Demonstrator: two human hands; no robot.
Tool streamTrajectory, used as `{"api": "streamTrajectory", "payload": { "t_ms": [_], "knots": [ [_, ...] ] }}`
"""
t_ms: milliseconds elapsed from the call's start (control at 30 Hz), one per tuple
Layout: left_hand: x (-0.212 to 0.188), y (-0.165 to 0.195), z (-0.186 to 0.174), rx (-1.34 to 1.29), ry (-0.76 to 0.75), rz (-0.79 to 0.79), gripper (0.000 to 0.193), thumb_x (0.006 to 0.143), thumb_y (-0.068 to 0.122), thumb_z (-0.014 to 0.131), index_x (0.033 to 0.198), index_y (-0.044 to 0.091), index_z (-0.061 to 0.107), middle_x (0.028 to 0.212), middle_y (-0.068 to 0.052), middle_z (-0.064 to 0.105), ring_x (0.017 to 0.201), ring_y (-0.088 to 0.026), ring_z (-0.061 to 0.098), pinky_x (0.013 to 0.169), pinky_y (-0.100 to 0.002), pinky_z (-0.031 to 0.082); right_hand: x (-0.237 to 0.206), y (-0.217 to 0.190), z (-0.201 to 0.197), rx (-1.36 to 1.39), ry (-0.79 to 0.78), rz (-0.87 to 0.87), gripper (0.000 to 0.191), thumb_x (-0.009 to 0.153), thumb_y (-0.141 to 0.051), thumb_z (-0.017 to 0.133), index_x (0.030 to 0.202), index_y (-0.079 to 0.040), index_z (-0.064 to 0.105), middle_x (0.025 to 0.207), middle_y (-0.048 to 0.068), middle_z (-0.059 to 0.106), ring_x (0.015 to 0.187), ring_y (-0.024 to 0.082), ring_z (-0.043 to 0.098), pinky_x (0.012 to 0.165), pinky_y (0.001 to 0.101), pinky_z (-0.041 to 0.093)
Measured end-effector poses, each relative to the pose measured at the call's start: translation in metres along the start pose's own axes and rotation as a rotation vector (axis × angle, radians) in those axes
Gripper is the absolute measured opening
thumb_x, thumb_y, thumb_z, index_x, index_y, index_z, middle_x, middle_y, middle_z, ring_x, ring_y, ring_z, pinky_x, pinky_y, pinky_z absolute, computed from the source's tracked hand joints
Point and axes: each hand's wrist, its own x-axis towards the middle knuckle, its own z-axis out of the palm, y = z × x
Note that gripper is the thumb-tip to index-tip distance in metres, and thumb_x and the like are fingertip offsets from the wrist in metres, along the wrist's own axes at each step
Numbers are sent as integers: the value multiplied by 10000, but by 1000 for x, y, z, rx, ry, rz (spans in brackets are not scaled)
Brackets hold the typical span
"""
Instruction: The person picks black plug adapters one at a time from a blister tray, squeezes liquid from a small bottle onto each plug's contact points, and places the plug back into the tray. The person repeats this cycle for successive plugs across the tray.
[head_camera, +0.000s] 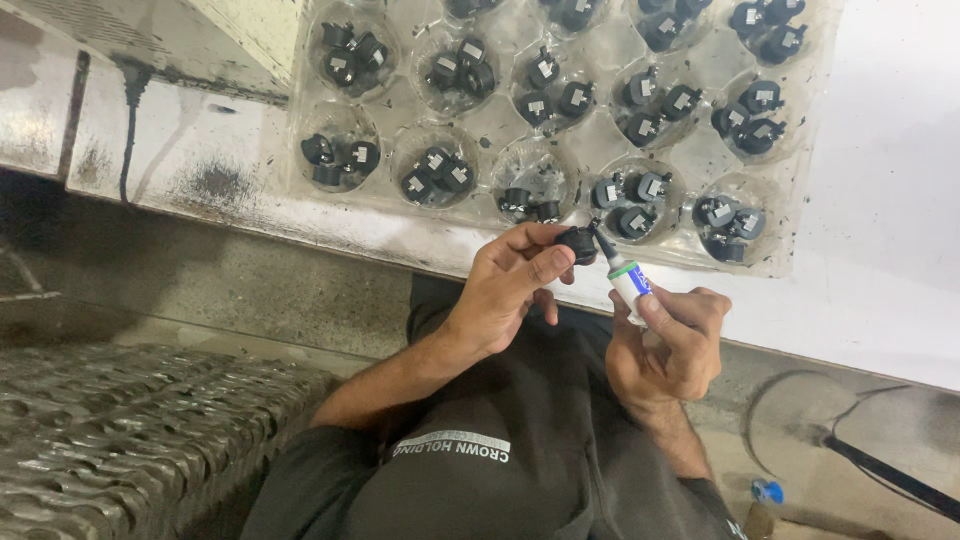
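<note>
Left hand closed around one small black part, pinched between thumb and fingertips, held just off the front edge of the desk. Right hand wrapped shut on a small tube with a white body, green-and-blue label and dark nozzle. Nozzle tip touches the black part, or sits just at it; cannot tell whether anything is coming out.

Step in hand, as judged: dosing the held part from the tube.

Clear tray lies on the desk just beyond the hands. Its round pockets hold like black parts, two or three to a pocket, many with a small pale tag on top. The nearest pockets sit just above the held part.

Next move, as judged, calls for a steady nozzle, a light squeeze, and a firm left grip so the part does not turn.

Ribbed metal flooring lower left.
</note>
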Motion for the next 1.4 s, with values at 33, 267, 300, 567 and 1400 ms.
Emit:
{"api": "streamTrajectory", "payload": {
  "t_ms": [33, 267, 300, 567, 1400],
  "knots": [
    [0, 0, 0, -1, 1, -1, 343, 989, 161, 749, 1269, 0, 634, 1037, -68, 706, 941, -123, 672, 533, -257, 570, 0, 0, 0, 2, 3, -1, 467, 806, 108, 890, 1118, -78, 598, 1016, 129, 713, 846, 257, 611, 732, 380, 435],
    [-1, 2, 0, -5, 0, -2, 346, 995, 166, 747, 1275, -5, 634, 1045, -79, 712, 944, -128, 676, 538, -258, 572, -1, 1, 1, 20, 2, -1, 461, 794, 111, 887, 1113, -69, 607, 999, 121, 709, 832, 240, 605, 741, 376, 434],
    [-1, 2, 0, -5, 3, -3, 347, 995, 168, 746, 1275, -3, 634, 1043, -80, 713, 944, -130, 679, 540, -258, 572, -1, 1, 1, 26, -2, 0, 462, 792, 111, 889, 1113, -68, 608, 997, 118, 708, 829, 236, 605, 749, 378, 434],
    [-4, 6, 2, 15, -20, -5, 307, 1025, 259, 708, 1223, 26, 670, 1076, -75, 718, 953, -95, 634, 562, -251, 564, -3, 0, 0, 25, -19, 15, 477, 795, 114, 887, 1118, -80, 594, 1004, 113, 711, 820, 232, 610, 743, 373, 424],
    [30, 54, -7, 1663, 142, 689, 296, 942, 189, 760, 1214, 109, 676, 1116, -54, 685, 1032, -282, 570, 876, -416, 512, -10, 18, -5, 75, -48, 180, 403, 859, 136, 855, 1152, -21, 627, 1038, 131, 659, 903, 251, 604, 825, 352, 496]
  ]
}}
